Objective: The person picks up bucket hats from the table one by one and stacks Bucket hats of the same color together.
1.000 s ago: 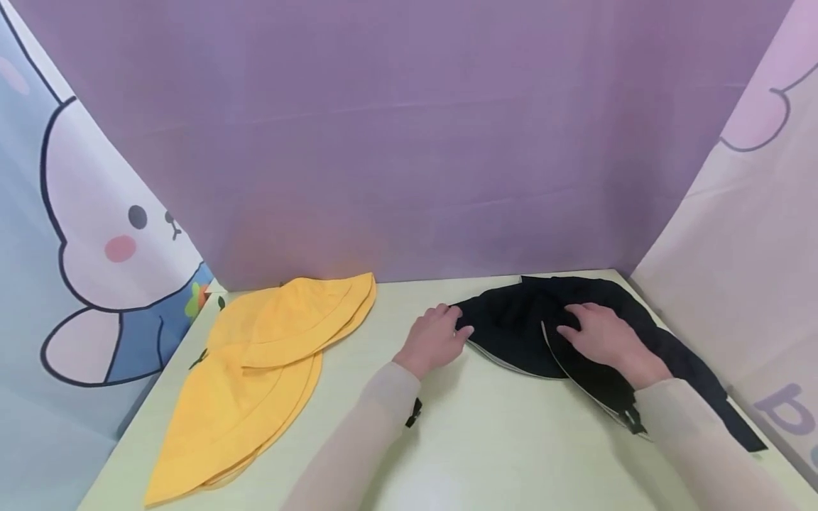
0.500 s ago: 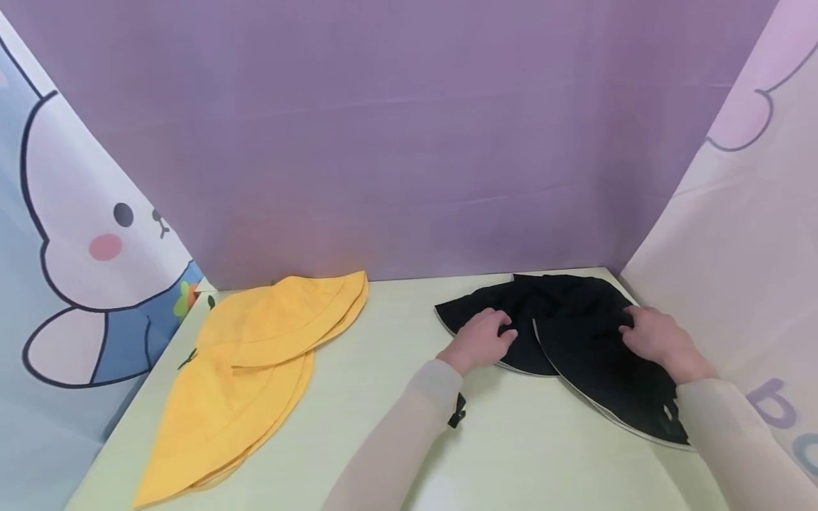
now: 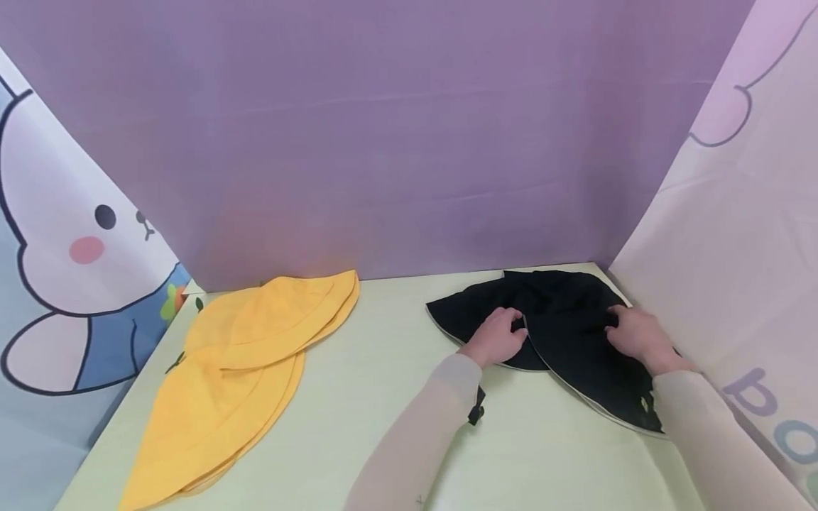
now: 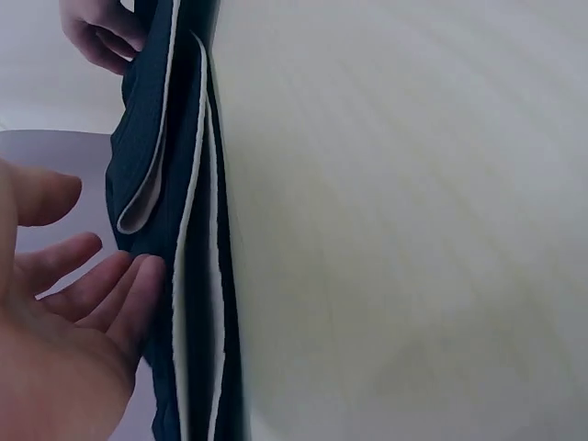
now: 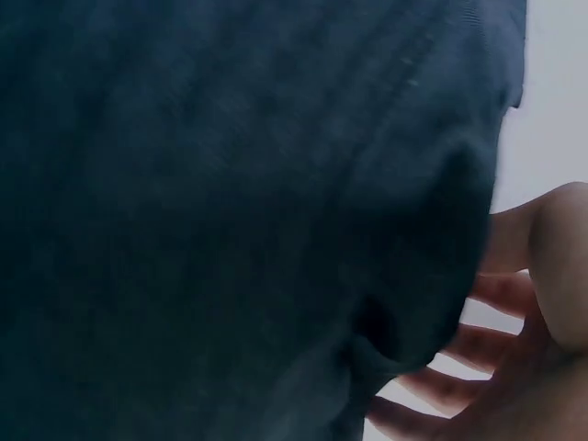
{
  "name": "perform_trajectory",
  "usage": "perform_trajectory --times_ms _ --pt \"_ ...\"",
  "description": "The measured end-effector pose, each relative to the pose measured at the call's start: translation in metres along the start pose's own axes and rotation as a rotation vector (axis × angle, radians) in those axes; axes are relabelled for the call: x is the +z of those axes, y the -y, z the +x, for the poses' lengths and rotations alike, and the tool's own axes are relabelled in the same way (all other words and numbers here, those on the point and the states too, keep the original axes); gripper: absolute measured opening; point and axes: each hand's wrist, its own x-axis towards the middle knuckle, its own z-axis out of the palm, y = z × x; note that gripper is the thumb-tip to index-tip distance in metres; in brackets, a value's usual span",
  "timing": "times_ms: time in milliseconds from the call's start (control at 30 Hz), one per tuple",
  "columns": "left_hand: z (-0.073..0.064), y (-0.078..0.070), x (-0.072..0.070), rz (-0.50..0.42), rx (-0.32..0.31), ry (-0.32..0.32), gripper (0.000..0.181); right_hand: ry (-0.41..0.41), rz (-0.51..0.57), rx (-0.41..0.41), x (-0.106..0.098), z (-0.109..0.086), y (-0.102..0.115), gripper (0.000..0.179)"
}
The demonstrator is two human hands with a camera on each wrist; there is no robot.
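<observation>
Two black cloth hats lie flat and overlapping at the right of the table in the head view. The front black hat point(image 3: 588, 362) covers part of the rear black hat point(image 3: 463, 305); both have pale edging. My left hand point(image 3: 497, 336) rests its fingertips on the rear hat near the front hat's corner; in the left wrist view its thumb point(image 4: 50, 195) stands apart from the cloth. At the front hat's right side is my right hand point(image 3: 639, 337), its fingers point(image 5: 478, 347) fairly straight against the cloth, with their tips hidden behind it.
Two yellow hats, an upper one point(image 3: 281, 316) and a lower one point(image 3: 217, 419), overlap at the left of the pale table point(image 3: 371, 397). A purple backdrop point(image 3: 383, 142) stands behind, with printed curtains point(image 3: 754, 248) at both sides.
My left hand has moved right from the rear hat's left edge onto its brim. My right hand has gone from the front hat's middle to its right side. The front hat's lower tip has shifted slightly left.
</observation>
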Motion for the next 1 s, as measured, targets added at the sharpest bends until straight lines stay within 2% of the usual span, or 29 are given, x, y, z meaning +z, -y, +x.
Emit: perform_trajectory --times_ms 200,367,600,733,900,1000 --pt "0.008 0.002 0.014 -0.139 -0.020 -0.037 0.042 -0.045 -0.002 0.008 0.010 0.002 0.007 0.041" --pt "0.007 0.002 0.016 -0.214 -0.031 -0.059 0.044 -0.061 -0.019 0.019 0.011 0.005 0.011 0.040" --pt "0.004 -0.005 0.012 -0.114 0.031 -0.056 0.022 -0.041 -0.038 0.032 0.007 0.007 0.014 0.043" --pt "0.000 -0.008 0.005 -0.084 0.054 -0.035 0.018 -0.016 -0.021 0.034 0.004 0.005 0.018 0.039" --pt "-0.008 -0.007 -0.009 -0.082 0.043 -0.006 0.017 -0.004 0.009 -0.018 -0.003 0.004 0.031 0.031" --pt "-0.011 -0.002 -0.019 -0.068 0.037 0.007 0.017 -0.010 0.010 -0.078 -0.008 0.004 0.044 0.026"
